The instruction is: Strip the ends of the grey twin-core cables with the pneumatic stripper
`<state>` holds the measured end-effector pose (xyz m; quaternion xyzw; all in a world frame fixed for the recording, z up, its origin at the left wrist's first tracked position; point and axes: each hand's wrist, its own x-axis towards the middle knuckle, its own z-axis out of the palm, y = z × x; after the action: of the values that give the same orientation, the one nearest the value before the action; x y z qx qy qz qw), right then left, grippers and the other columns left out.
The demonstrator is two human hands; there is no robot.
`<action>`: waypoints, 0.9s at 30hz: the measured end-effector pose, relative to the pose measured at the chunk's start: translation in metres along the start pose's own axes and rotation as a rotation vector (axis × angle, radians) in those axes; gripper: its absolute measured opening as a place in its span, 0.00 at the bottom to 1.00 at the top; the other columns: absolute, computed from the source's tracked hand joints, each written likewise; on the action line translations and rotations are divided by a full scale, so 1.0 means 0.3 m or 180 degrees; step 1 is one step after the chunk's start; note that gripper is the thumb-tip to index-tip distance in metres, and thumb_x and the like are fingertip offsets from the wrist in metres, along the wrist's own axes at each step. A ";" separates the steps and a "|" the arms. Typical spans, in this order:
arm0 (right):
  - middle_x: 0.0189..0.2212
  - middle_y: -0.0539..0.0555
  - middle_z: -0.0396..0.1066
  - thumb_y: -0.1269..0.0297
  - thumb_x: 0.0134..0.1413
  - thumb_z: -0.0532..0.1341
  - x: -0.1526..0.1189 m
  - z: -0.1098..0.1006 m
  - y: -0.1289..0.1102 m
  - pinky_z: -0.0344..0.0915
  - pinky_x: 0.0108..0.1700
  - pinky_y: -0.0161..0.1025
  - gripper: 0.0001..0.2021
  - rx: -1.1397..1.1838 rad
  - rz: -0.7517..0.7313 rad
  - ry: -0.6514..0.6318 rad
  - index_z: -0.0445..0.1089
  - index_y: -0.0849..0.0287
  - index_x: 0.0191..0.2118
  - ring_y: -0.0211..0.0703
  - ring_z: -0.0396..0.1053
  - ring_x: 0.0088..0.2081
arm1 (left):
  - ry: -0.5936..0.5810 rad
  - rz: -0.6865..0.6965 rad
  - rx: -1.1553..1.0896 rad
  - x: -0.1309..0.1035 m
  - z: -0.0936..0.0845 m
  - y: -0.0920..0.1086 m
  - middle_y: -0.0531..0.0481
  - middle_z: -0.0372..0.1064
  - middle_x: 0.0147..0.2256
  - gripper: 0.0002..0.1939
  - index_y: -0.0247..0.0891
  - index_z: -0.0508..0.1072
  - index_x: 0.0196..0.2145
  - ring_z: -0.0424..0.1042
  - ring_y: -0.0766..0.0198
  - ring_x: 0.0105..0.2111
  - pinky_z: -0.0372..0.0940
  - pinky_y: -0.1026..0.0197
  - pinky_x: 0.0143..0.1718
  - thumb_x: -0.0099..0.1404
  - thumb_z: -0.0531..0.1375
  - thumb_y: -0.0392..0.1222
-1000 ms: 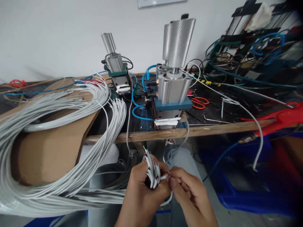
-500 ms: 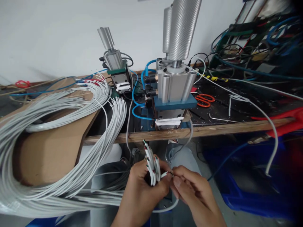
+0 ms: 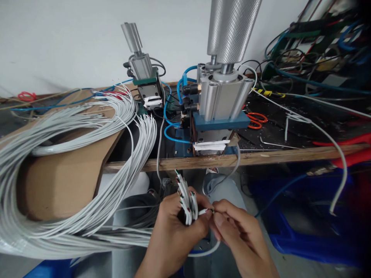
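A small bunch of white cables (image 3: 185,200) stands up out of my left hand (image 3: 179,235), whose fingers are wrapped round it. Dark, red and green wire tips show at the cut ends. One cable end (image 3: 203,212) from the bunch points right, pinched between left thumb and forefinger. My right hand (image 3: 236,231) pinches the thin inner wires (image 3: 212,211) at that end with thumb and forefinger. Below the hands a white cable loops (image 3: 205,254). To the left, a large coil of white cables (image 3: 116,197) runs from the bench toward my left wrist.
A pneumatic press (image 3: 222,100) with a knurled silver top stands at the bench's wooden edge (image 3: 261,156), a smaller one (image 3: 142,69) farther left. Cardboard (image 3: 63,185) lies under the coil. Orange-handled scissors (image 3: 256,119), red-handled tool (image 3: 350,156) and a blue bin (image 3: 313,247) are at right.
The view has shifted slightly, so the bench and presses sit a little differently in it. Both hands keep their hold; a bit more dark wire shows between the fingertips.
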<state>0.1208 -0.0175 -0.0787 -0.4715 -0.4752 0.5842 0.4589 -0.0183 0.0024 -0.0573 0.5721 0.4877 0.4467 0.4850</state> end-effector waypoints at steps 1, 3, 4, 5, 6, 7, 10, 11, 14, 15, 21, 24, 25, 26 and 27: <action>0.20 0.44 0.51 0.49 0.61 0.57 0.000 -0.001 0.000 0.47 0.25 0.36 0.20 -0.0030 0.0003 -0.0021 0.61 0.57 0.23 0.33 0.48 0.23 | -0.0002 0.0000 0.0007 0.000 -0.001 -0.002 0.58 0.64 0.23 0.07 0.38 0.74 0.27 0.62 0.68 0.23 0.57 0.66 0.26 0.56 0.59 0.29; 0.20 0.44 0.51 0.49 0.61 0.56 0.002 -0.006 0.000 0.46 0.25 0.36 0.20 -0.0088 0.0034 -0.0131 0.61 0.57 0.24 0.33 0.48 0.23 | -0.0025 -0.0013 0.0044 0.001 0.000 -0.006 0.58 0.63 0.22 0.07 0.38 0.73 0.26 0.61 0.68 0.23 0.56 0.66 0.25 0.55 0.58 0.29; 0.20 0.43 0.50 0.48 0.62 0.55 0.003 -0.009 0.000 0.46 0.25 0.36 0.20 -0.0130 0.0052 -0.0195 0.61 0.57 0.24 0.33 0.48 0.23 | -0.0030 -0.0014 0.0070 0.002 0.000 -0.007 0.58 0.62 0.22 0.07 0.38 0.72 0.25 0.60 0.68 0.22 0.56 0.66 0.24 0.54 0.58 0.28; 0.20 0.43 0.50 0.48 0.62 0.55 0.004 -0.012 0.000 0.46 0.25 0.36 0.20 -0.0190 0.0074 -0.0245 0.62 0.57 0.25 0.34 0.48 0.23 | -0.0028 -0.0013 0.0098 0.004 0.001 -0.007 0.58 0.62 0.22 0.08 0.38 0.71 0.24 0.60 0.68 0.22 0.56 0.67 0.24 0.53 0.57 0.28; 0.20 0.44 0.51 0.47 0.62 0.54 0.004 -0.016 0.000 0.46 0.26 0.36 0.21 -0.0273 0.0095 -0.0278 0.62 0.57 0.25 0.34 0.49 0.24 | -0.0029 -0.0011 0.0127 0.006 0.003 -0.006 0.58 0.62 0.21 0.08 0.38 0.70 0.24 0.60 0.68 0.22 0.56 0.67 0.24 0.53 0.56 0.28; 0.20 0.44 0.51 0.48 0.62 0.54 0.005 -0.021 0.000 0.47 0.26 0.36 0.20 -0.0376 0.0119 -0.0294 0.62 0.57 0.25 0.34 0.50 0.24 | -0.0035 -0.0002 0.0152 0.008 0.004 -0.004 0.59 0.61 0.21 0.07 0.38 0.69 0.24 0.60 0.68 0.22 0.56 0.67 0.23 0.53 0.56 0.28; 0.21 0.44 0.51 0.50 0.63 0.53 0.006 -0.032 -0.004 0.48 0.26 0.35 0.20 -0.0726 0.0070 -0.0412 0.60 0.57 0.24 0.35 0.52 0.24 | -0.0095 0.0067 0.0264 0.017 0.009 0.007 0.58 0.60 0.21 0.06 0.38 0.66 0.23 0.59 0.68 0.22 0.55 0.67 0.22 0.51 0.55 0.29; 0.21 0.44 0.51 0.51 0.64 0.52 0.005 -0.036 -0.008 0.49 0.25 0.35 0.19 -0.0845 -0.0005 -0.0473 0.59 0.56 0.24 0.34 0.52 0.24 | -0.0125 0.0101 0.0331 0.020 0.010 0.012 0.58 0.60 0.20 0.06 0.39 0.65 0.23 0.58 0.68 0.22 0.54 0.67 0.22 0.51 0.55 0.29; 0.20 0.43 0.52 0.56 0.64 0.52 0.003 -0.045 -0.025 0.52 0.26 0.33 0.17 -0.1244 -0.0263 -0.0465 0.58 0.56 0.24 0.34 0.55 0.22 | -0.0257 0.0208 0.0536 0.029 0.009 0.025 0.58 0.57 0.20 0.08 0.39 0.61 0.21 0.56 0.69 0.21 0.53 0.66 0.21 0.50 0.53 0.28; 0.20 0.44 0.55 0.57 0.64 0.53 0.003 -0.049 -0.031 0.54 0.27 0.33 0.17 -0.1368 -0.0321 -0.0402 0.59 0.55 0.24 0.34 0.57 0.23 | -0.0317 0.0242 0.0606 0.032 0.007 0.027 0.59 0.56 0.20 0.08 0.40 0.60 0.20 0.55 0.69 0.21 0.52 0.66 0.21 0.50 0.53 0.28; 0.20 0.47 0.64 0.61 0.60 0.56 0.013 -0.077 -0.045 0.58 0.25 0.33 0.12 -0.1651 -0.0538 -0.0596 0.66 0.54 0.25 0.38 0.64 0.24 | -0.0534 0.0450 0.1329 0.032 -0.012 0.006 0.58 0.58 0.22 0.09 0.40 0.63 0.24 0.58 0.68 0.22 0.54 0.65 0.24 0.52 0.55 0.27; 0.19 0.49 0.65 0.59 0.58 0.57 0.015 -0.078 -0.033 0.57 0.24 0.36 0.13 -0.1405 -0.0449 -0.0398 0.68 0.54 0.23 0.41 0.64 0.23 | -0.0542 0.0545 0.1427 0.032 -0.018 0.001 0.57 0.61 0.22 0.10 0.41 0.67 0.24 0.61 0.67 0.22 0.56 0.66 0.24 0.48 0.57 0.26; 0.19 0.49 0.66 0.58 0.57 0.58 0.015 -0.080 -0.029 0.57 0.25 0.37 0.13 -0.1285 -0.0405 -0.0275 0.69 0.53 0.23 0.42 0.65 0.24 | -0.0555 0.0522 0.1331 0.033 -0.020 0.003 0.57 0.63 0.21 0.11 0.41 0.68 0.24 0.62 0.67 0.22 0.56 0.66 0.24 0.47 0.58 0.25; 0.19 0.49 0.66 0.56 0.56 0.59 0.016 -0.083 -0.026 0.58 0.25 0.37 0.13 -0.1165 -0.0373 -0.0171 0.70 0.53 0.23 0.43 0.66 0.25 | -0.0534 0.0441 0.1153 0.036 -0.021 0.006 0.58 0.64 0.21 0.11 0.41 0.69 0.23 0.62 0.67 0.21 0.56 0.66 0.23 0.45 0.58 0.25; 0.19 0.50 0.66 0.55 0.56 0.60 0.018 -0.088 -0.024 0.58 0.25 0.37 0.14 -0.1065 -0.0374 -0.0109 0.70 0.53 0.22 0.44 0.66 0.25 | -0.0437 0.0338 0.0949 0.040 -0.021 0.011 0.58 0.64 0.20 0.11 0.41 0.70 0.22 0.62 0.67 0.20 0.56 0.66 0.22 0.44 0.59 0.25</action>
<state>0.1468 -0.0080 -0.0749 -0.5026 -0.6003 0.4771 0.3992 -0.0227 0.0148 -0.0526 0.6919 0.4833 0.3543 0.4027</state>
